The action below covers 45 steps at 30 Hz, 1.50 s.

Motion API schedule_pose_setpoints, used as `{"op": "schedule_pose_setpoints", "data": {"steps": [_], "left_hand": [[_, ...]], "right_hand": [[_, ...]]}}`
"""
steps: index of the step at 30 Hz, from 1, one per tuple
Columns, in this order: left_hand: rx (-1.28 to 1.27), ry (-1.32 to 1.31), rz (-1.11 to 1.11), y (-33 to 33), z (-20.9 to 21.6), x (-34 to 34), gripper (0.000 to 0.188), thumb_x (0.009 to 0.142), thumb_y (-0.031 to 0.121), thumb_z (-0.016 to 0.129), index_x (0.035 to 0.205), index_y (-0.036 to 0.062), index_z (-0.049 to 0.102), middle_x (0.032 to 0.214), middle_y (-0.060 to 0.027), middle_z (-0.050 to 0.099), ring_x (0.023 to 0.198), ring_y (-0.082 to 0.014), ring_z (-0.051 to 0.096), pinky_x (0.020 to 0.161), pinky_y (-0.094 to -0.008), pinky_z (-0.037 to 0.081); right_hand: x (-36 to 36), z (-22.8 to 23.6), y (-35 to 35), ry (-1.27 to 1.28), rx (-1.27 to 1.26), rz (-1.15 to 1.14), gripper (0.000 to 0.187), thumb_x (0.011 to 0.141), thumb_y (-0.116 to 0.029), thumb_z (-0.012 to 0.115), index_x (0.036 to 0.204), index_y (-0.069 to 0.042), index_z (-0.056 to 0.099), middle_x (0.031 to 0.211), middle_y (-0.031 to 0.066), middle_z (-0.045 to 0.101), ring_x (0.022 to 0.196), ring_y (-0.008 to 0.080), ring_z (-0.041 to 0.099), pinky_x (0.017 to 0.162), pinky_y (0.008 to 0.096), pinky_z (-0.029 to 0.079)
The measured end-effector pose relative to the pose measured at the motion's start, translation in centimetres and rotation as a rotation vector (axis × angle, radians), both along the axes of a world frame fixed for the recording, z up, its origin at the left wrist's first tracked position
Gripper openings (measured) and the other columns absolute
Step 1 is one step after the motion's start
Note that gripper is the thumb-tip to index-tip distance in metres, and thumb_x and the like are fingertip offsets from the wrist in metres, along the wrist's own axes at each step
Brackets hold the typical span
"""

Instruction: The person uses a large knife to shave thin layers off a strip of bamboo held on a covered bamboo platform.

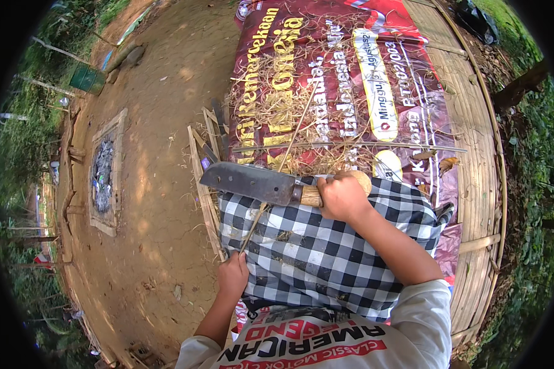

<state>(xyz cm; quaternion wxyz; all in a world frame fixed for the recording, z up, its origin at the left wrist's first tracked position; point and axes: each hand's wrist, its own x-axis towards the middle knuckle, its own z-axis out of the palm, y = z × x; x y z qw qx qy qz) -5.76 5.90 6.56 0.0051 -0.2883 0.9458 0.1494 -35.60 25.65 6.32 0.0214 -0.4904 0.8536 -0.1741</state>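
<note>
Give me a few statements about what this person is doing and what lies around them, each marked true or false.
1. The right hand grips a knife. True.
2. The left hand is empty. False: it holds a thin strip.
3. In this view, the knife crosses the strip. True.
4. The checkered cloth is red and yellow. False: it is black, grey and white.
5. Curly shavings lie on the dark red banner. True.
</note>
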Motion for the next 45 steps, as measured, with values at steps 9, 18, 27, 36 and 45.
{"op": "schedule_pose_setpoints", "data": {"steps": [9, 18, 27, 36, 45], "left_hand": [[-0.012, -0.021, 0.019, -0.1, 0.4, -0.2, 0.029, 0.095, 0.023, 0.052, 0.075, 0.0024, 0.056, 0.059, -0.0223, 0.058, 0.057, -0.0426, 0.06, 0.05, -0.0501, 0.046], [0.014, 0.057, -0.005, -0.2, -0.3, -0.3, 0.028, 0.095, 0.021, 0.052, 0.074, 0.0021, 0.055, 0.059, -0.0226, 0.057, 0.057, -0.0424, 0.06, 0.049, -0.0499, 0.044], [0.002, 0.043, -0.008, -0.4, -0.4, 0.1, 0.028, 0.095, 0.022, 0.052, 0.075, 0.0026, 0.055, 0.059, -0.0223, 0.057, 0.056, -0.0422, 0.059, 0.049, -0.05, 0.045], [0.0, 0.04, -0.007, -0.3, -0.1, -0.1, 0.027, 0.095, 0.022, 0.053, 0.075, 0.0026, 0.055, 0.059, -0.0222, 0.058, 0.056, -0.0426, 0.059, 0.049, -0.0497, 0.045], [0.003, 0.081, -0.021, -0.8, -0.9, -0.2, 0.029, 0.094, 0.022, 0.054, 0.073, 0.0023, 0.056, 0.057, -0.0218, 0.057, 0.055, -0.0425, 0.059, 0.048, -0.0489, 0.045]], "right_hand": [[-4.8, 0.7, 2.5, -0.019, 0.066, -0.291, 0.026, 0.06, -0.015, 0.064, 0.082, -0.003, 0.058, 0.068, 0.0187, 0.065, 0.069, 0.0343, 0.065, 0.071, 0.0398, 0.052], [-1.2, 0.1, 0.8, 0.042, -0.017, -0.015, 0.018, 0.065, -0.013, 0.059, 0.079, -0.002, 0.058, 0.066, 0.0161, 0.065, 0.065, 0.031, 0.065, 0.073, 0.0355, 0.051], [-4.8, 1.0, 1.9, 0.047, 0.083, -0.286, 0.023, 0.063, -0.016, 0.063, 0.08, -0.002, 0.058, 0.067, 0.0198, 0.065, 0.069, 0.0334, 0.066, 0.071, 0.0387, 0.052], [-3.3, 0.5, 1.1, 0.112, 0.029, -0.085, 0.019, 0.062, -0.012, 0.061, 0.079, -0.004, 0.06, 0.071, 0.0138, 0.067, 0.069, 0.0275, 0.066, 0.08, 0.0343, 0.05], [-3.6, 0.7, 1.7, -0.071, 0.068, -0.299, 0.022, 0.062, -0.017, 0.065, 0.076, -0.002, 0.056, 0.066, 0.0199, 0.064, 0.065, 0.0331, 0.065, 0.069, 0.0392, 0.052]]}}
